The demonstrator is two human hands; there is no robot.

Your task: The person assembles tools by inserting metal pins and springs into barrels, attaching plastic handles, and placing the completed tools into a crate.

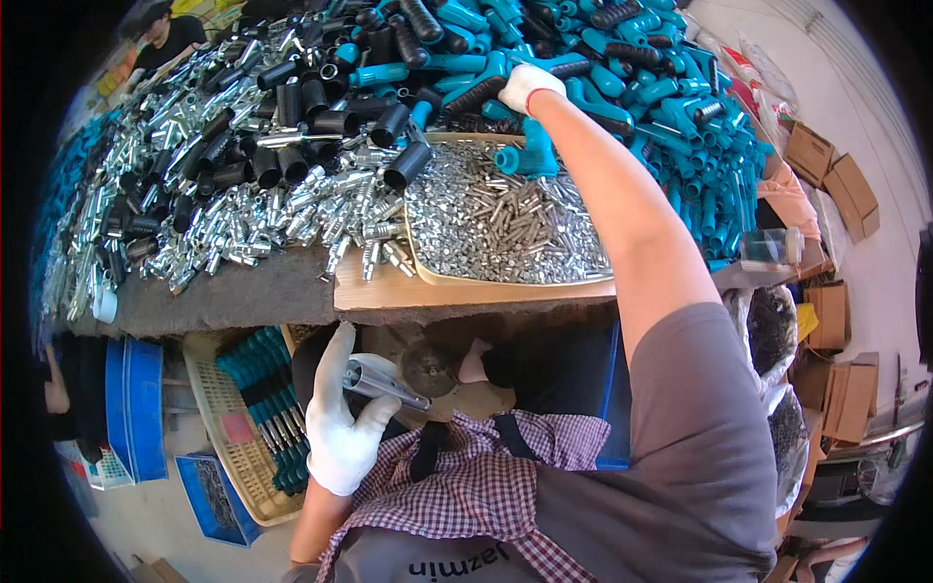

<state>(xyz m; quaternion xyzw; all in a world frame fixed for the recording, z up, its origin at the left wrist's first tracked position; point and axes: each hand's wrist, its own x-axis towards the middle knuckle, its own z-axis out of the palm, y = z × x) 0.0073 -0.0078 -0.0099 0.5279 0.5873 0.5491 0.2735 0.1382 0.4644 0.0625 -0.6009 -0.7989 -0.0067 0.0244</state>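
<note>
My left hand (pixel 342 432), in a white glove, is low in front of the table edge. It holds a shiny metal tube (pixel 381 381) with a narrower end, thumb and forefinger apart around it and the other fingers behind it. My right arm stretches across the table. My right hand (pixel 531 89), also gloved, is closed on a teal handle with a black grip (pixel 478 94) at the front of a large heap of teal handles (pixel 671 126); its fingertips are hidden. Just below that hand lies a teal pistol-shaped piece (pixel 530 155), over a tray's back edge.
A shallow tray (pixel 437 279) holds small metal pins. Metal fittings (pixel 321 209) and black sleeves (pixel 292 102) are heaped at left. Below stand a basket (pixel 209 389) of teal-handled pieces and blue bins (pixel 136 408). Cardboard boxes (pixel 850 194) line the right; another person (pixel 175 39) sits far left.
</note>
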